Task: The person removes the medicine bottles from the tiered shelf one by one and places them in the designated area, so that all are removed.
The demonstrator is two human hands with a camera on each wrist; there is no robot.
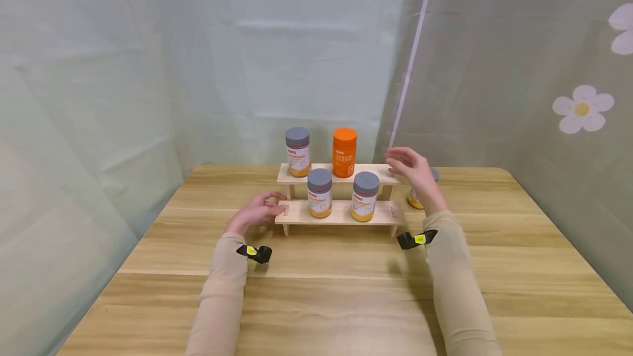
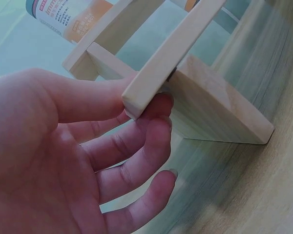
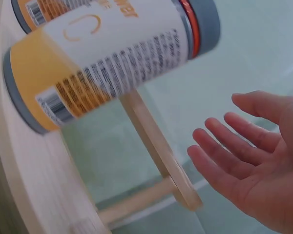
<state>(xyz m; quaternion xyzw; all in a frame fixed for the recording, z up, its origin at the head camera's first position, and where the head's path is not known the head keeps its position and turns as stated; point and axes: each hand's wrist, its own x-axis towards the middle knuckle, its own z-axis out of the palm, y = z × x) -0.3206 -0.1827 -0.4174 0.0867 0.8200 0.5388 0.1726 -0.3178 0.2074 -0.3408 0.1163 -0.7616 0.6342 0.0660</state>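
Observation:
A two-tier wooden rack (image 1: 341,213) stands on the table. My left hand (image 1: 257,211) pinches the left end of its lower board (image 2: 161,58) between thumb and fingers, as the left wrist view shows. At the right end of the upper board (image 1: 376,170) hovers my right hand (image 1: 415,172), fingers loosely bent and holding nothing. The upper board bears a grey-lidded jar (image 1: 298,153) on the left and an orange jar (image 1: 344,153). Two more grey-lidded jars, one left (image 1: 320,194) and one right (image 1: 365,198), stand upright on the lower board.
Another grey-lidded jar (image 1: 415,200) stands on the table right of the rack, partly hidden behind my right hand and wrist. The wooden table (image 1: 316,301) runs back to a pale curtain (image 1: 316,59), with a flower-printed grey curtain (image 1: 494,81) at the right.

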